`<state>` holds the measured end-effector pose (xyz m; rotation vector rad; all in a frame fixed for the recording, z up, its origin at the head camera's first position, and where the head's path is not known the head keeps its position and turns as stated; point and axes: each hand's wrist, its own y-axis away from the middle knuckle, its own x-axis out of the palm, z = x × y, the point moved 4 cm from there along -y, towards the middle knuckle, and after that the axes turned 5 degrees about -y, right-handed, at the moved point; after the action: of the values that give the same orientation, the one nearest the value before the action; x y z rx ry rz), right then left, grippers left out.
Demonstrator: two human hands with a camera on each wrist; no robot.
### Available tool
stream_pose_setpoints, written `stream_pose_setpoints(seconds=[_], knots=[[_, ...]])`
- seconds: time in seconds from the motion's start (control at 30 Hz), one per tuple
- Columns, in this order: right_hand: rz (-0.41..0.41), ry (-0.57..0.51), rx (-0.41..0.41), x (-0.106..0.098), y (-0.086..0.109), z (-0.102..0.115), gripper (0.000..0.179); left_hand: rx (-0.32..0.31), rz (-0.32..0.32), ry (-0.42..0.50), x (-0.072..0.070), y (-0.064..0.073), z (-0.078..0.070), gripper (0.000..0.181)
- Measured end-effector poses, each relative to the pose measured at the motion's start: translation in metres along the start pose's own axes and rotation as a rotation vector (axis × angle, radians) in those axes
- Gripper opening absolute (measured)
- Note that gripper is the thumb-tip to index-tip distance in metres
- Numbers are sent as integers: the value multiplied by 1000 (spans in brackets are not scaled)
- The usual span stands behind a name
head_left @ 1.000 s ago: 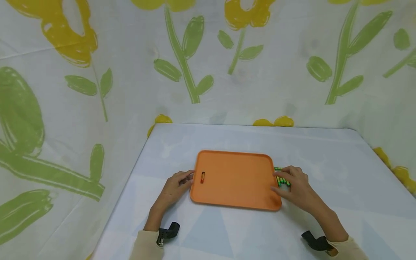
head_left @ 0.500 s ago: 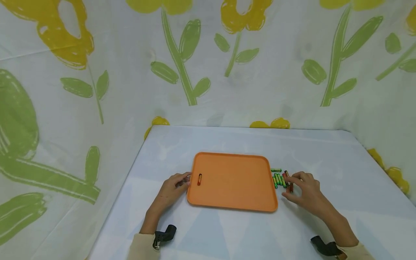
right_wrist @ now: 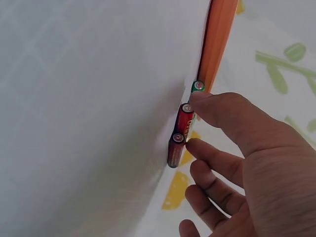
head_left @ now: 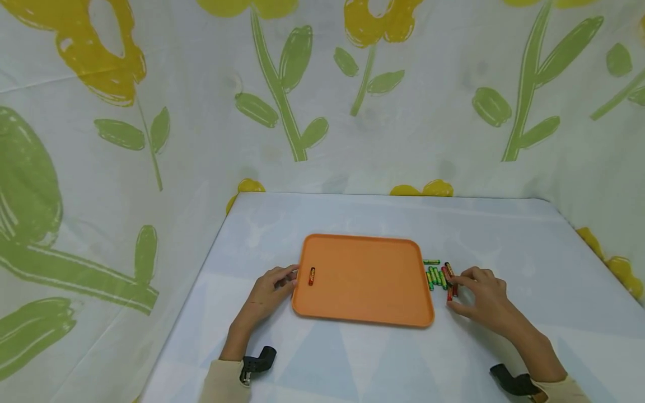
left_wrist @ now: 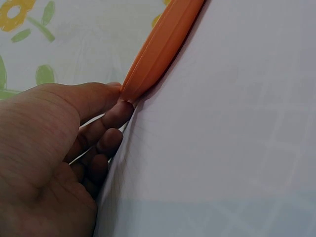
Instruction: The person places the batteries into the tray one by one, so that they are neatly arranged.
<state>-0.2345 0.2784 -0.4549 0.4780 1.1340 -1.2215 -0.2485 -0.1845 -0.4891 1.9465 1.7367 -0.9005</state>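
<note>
An orange tray [head_left: 363, 280] lies on the table, with one small red battery [head_left: 312, 276] near its left side. My left hand [head_left: 267, 291] touches the left edge with thumb and fingers; the left wrist view shows the fingertips against the rim [left_wrist: 153, 59]. To the right of the tray, several green batteries [head_left: 435, 276] lie side by side, one more [head_left: 431, 262] crosswise beyond them. My right hand [head_left: 484, 296] is at the red batteries [head_left: 450, 292] beside the green ones. In the right wrist view, thumb and index fingertips stand apart, close to two red batteries [right_wrist: 185, 121]; contact is unclear.
The white table [head_left: 353, 215] has pale blue triangles. A flower-patterned cloth [head_left: 201, 84] hangs behind it and on the left. Black wrist straps [head_left: 259, 361] sit at both cuffs.
My right hand has moved from the tray's right edge to the right, over to the red batteries, uncovering the green ones. My left hand stays at the tray's left edge.
</note>
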Motion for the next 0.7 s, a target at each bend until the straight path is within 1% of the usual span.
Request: stream_pose_setpoints(seconds=[0.23,0.53,0.63,0.7], knots=[[-3,38,-13,1,1,-4,44,15,5,-1,0,0,1,41],[8,10,-1,2,1,-3,39,6,7,4,0,1,2,41],[0,-9,-11,3,0,-2,36,11,7,3,0,1,1,42],[-20,-10,-34,3,-1,0,36,16,5,6,-1,1,0,41]])
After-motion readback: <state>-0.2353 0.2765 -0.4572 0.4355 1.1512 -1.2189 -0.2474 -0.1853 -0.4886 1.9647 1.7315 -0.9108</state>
